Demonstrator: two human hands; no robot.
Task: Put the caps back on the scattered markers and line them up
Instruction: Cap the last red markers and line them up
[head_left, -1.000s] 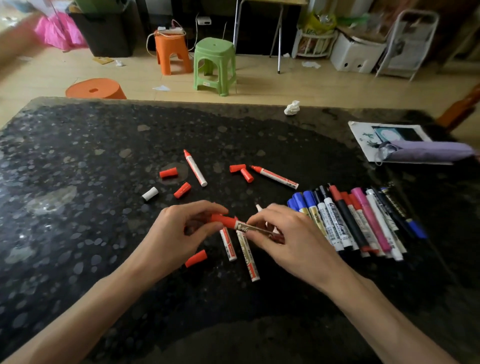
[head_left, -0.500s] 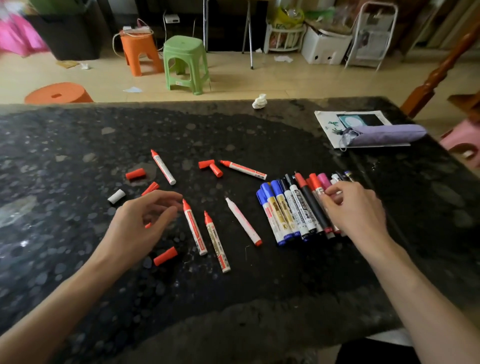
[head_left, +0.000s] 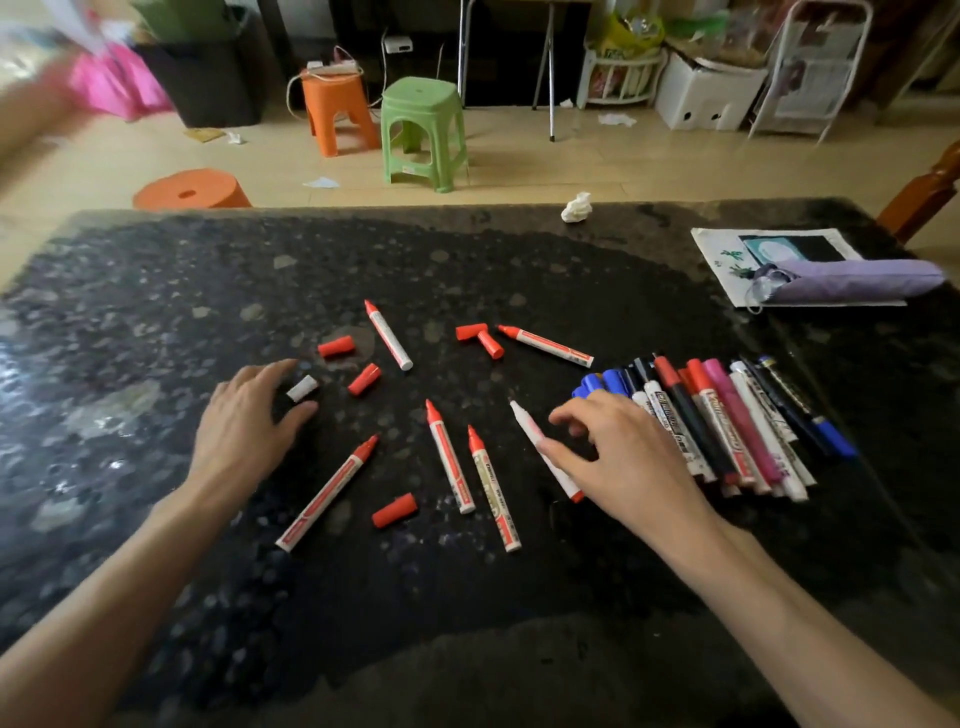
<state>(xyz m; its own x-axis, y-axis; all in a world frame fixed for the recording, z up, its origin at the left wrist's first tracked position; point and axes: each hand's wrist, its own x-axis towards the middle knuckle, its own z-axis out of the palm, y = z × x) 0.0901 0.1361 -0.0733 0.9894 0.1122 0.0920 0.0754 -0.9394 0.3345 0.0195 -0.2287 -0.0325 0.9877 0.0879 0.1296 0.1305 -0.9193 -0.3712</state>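
Lying uncapped among loose red caps (head_left: 395, 510), white-barrelled red markers (head_left: 449, 457) flank left hand (head_left: 244, 431) and right hand (head_left: 628, 457), fingers spread.

Your one head-worn camera sits close above the near edge of the black table (head_left: 156, 312). It faces forward and down over your left hand (head_left: 244, 431) and right hand (head_left: 634, 462). Its wide angle reaches the far floor (head_left: 571, 166).

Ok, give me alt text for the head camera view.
A person's left hand reaches around a white cap while the right hand hovers over an uncapped white marker on a dark table. Uncapped red markers and loose red caps lie scattered, with a row of capped markers to the right.
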